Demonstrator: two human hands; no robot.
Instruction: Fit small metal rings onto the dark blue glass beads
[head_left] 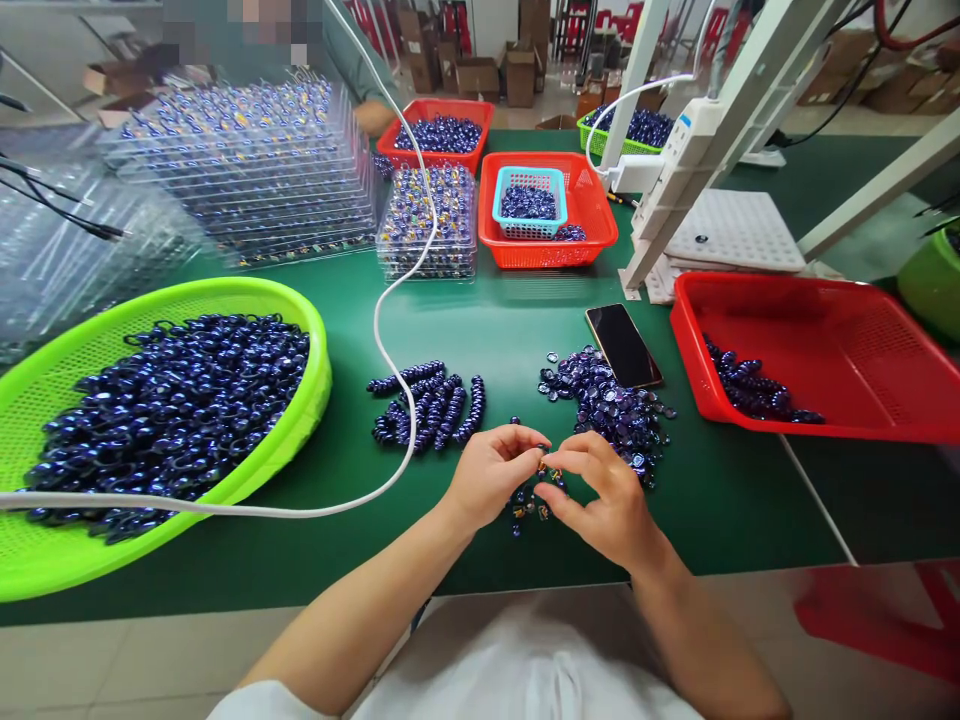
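My left hand (499,472) is closed, thumb and forefinger pinching a small dark shiny piece (543,448) that is mostly hidden. My right hand (609,497) meets it from the other side, its forefinger at the piece and its thumb held apart below. Under the fingers lie several small blue and gold figured pieces (519,512), partly covered. Just beyond my right hand spreads a pile of shiny dark-blue round caps (619,410). Beyond my left hand lie several stacked rows of dark-blue rings (439,410).
A phone (624,345) touches the cap pile. A white cable (379,320) crosses the green table (465,560). At left stands a green basket (324,350) of dark-blue rings, at right a red basket (885,350). Clear trays (285,200) are stacked behind, near another person's arm (360,60).
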